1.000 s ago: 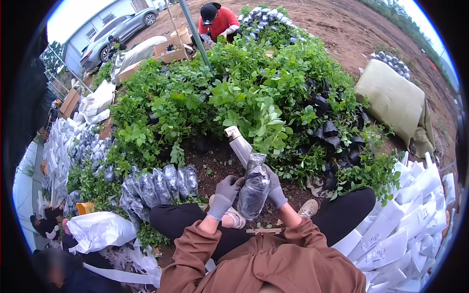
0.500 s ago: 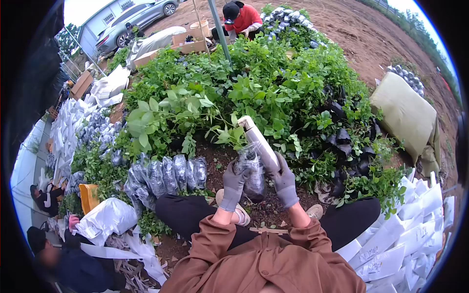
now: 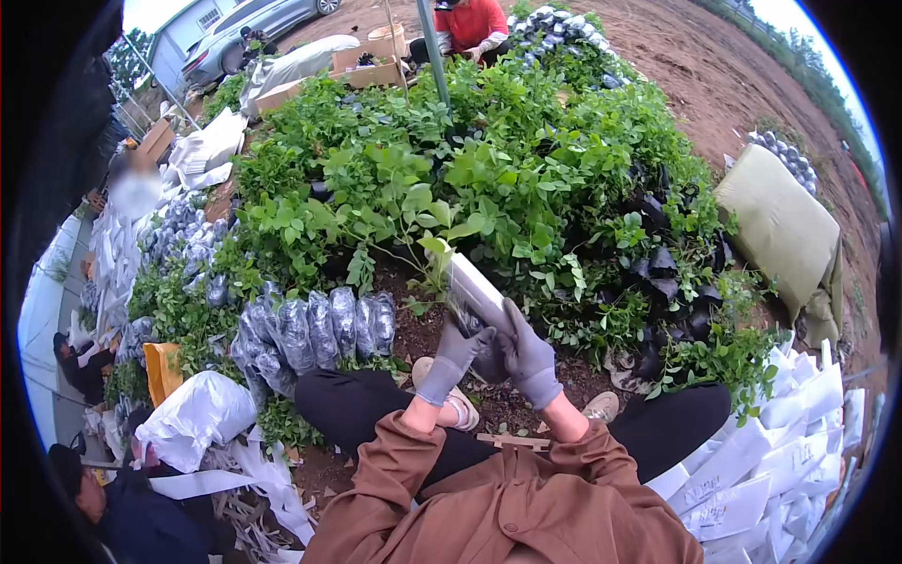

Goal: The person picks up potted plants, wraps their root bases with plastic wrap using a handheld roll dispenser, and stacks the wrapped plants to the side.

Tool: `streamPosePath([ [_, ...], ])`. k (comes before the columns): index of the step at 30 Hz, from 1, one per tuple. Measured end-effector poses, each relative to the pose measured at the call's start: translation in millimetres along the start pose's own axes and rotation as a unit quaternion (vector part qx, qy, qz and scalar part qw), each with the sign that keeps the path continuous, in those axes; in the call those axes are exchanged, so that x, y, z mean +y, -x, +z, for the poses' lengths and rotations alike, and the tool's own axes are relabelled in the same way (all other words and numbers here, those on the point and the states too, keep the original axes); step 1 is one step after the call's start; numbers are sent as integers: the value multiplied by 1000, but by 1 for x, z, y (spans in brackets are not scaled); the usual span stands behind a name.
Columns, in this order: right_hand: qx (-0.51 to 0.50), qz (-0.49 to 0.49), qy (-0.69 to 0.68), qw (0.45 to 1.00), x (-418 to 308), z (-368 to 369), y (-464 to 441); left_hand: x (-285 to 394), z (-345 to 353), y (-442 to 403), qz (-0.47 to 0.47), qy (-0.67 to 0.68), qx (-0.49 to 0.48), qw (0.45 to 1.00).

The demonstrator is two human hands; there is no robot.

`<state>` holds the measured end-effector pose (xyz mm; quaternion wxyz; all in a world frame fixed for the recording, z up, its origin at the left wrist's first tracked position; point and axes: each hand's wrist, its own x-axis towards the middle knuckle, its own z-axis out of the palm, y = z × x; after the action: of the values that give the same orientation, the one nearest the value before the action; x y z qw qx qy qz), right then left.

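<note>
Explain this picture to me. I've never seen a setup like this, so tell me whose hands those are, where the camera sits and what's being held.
There is no machine here. A seated person wears a camera on the head, looking forward and down, so you see the lap and both hands from above, in gray gloves.

The left hand holds a dark wrapped bundle, partly hidden by the hands. The right hand grips a white roll beside it.

In front is bare soil, with leafy plants beyond. A row of wrapped bundles lies to the left, and a white pile to the right.
</note>
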<state>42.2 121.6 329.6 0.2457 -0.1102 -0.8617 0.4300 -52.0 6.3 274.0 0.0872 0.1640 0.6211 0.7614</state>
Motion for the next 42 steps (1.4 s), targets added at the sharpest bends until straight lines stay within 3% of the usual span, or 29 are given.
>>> streamPosePath([
  [2,-65,29,-30,997,-4,-2,1,10,-19,-9,-158,-33,20,987],
  [3,-74,96,27,992,-5,-8,-5,4,-18,-8,-99,-90,42,990],
  [4,-79,160,85,980,-4,-15,-12,0,-17,-6,-105,-100,33,989],
  [5,3,122,46,992,11,-11,-15,-4,-16,-2,-113,-109,24,987],
  [6,8,167,51,985,13,-14,-23,-4,-12,4,-124,-117,18,985],
  [8,69,63,57,994,36,-3,-29,8,-2,11,-114,-191,14,975],
  [9,-34,94,-129,987,60,12,-26,13,1,11,-115,-248,9,962],
  [10,-85,33,-25,996,56,14,-25,19,2,13,-120,-307,12,944],
  [11,-139,140,-136,971,53,10,-28,26,4,12,-138,-349,-17,927],
  [12,-147,176,-184,956,48,10,-31,34,6,6,-157,-391,-36,906],
  [13,-150,213,-230,938,44,11,-34,40,5,1,-155,-372,-38,914],
  [16,-42,166,-171,970,26,10,-37,52,11,-8,-189,-386,-58,901],
  [18,21,111,-160,981,5,7,-40,32,14,-7,-166,-337,-36,926],
  [19,52,48,-64,995,44,13,-40,33,15,-3,-154,-278,-38,947],
  [20,41,77,-148,985,54,15,-40,39,16,0,-138,-220,-45,965],
  [22,115,32,166,979,107,23,-45,85,16,10,-133,-220,-143,956],
  [24,13,210,-53,976,187,21,-54,94,24,20,-125,-176,-162,963],
  [25,19,238,-28,971,172,18,-59,93,18,20,-112,-126,-137,976],
  [27,78,-13,-35,996,221,20,-67,92,8,21,-83,-24,-93,992],
  [28,80,18,-24,996,221,13,-72,110,-10,21,-71,-64,-30,995],
  [30,71,115,9,991,214,6,-79,140,-63,12,-42,71,108,991],
  [32,48,176,32,983,227,-1,-66,162,-127,5,31,143,346,927],
  [34,18,221,60,973,235,-5,-39,161,-191,11,121,290,443,840],
  [38,-37,268,90,958,244,-3,8,134,-304,48,146,366,583,711],
  [41,-61,273,92,956,243,-1,20,105,-399,63,190,392,564,701],
  [42,-63,272,80,957,242,2,19,136,-384,60,201,367,587,693],
])
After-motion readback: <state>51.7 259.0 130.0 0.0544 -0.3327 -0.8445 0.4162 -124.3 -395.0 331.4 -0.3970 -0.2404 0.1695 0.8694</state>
